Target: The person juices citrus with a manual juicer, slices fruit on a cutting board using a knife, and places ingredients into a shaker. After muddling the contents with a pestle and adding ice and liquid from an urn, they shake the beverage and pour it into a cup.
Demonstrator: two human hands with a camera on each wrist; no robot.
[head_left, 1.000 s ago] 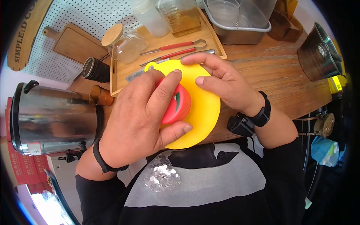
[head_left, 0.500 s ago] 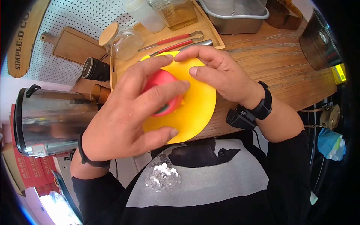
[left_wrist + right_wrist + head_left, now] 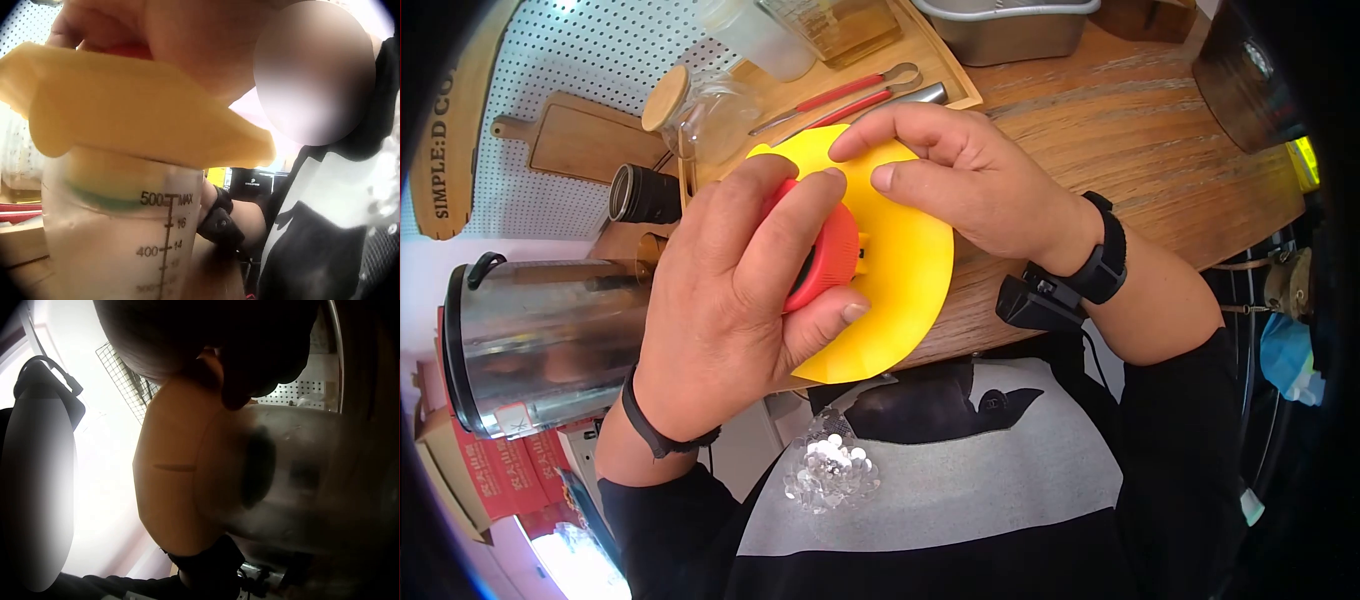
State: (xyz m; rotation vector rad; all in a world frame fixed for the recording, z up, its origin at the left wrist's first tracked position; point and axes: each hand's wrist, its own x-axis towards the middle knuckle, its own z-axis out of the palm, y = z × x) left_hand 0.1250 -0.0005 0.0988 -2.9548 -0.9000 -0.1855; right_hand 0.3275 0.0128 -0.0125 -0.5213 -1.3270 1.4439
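Observation:
A yellow disc [image 3: 910, 290] with a wavy rim sits over the mouth of a clear measuring cup [image 3: 112, 250]; something green [image 3: 106, 201] shows inside the cup. My left hand [image 3: 725, 275] grips a red ribbed round piece [image 3: 837, 250] on top of the disc, its fingers over the far side and its thumb on the near side. At the disc's upper right edge, my right hand [image 3: 990, 190] holds the rim, thumb on top; its lower fingers are partly hidden. The right wrist view is dark, showing the disc [image 3: 165, 469] beside the cup.
Behind the disc, a wooden tray [image 3: 965, 92] bears red-handled tongs [image 3: 840, 92], a glass jar [image 3: 710, 115] and other containers. A steel urn [image 3: 550, 335] stands at the left, a metal pan [image 3: 1020, 35] at the back and a dark bucket [image 3: 1250, 90] at the right.
The left hand's spread fingers have drawn in around the red piece, which has turned. Disc and hands appear further left in the head view, which has itself shifted.

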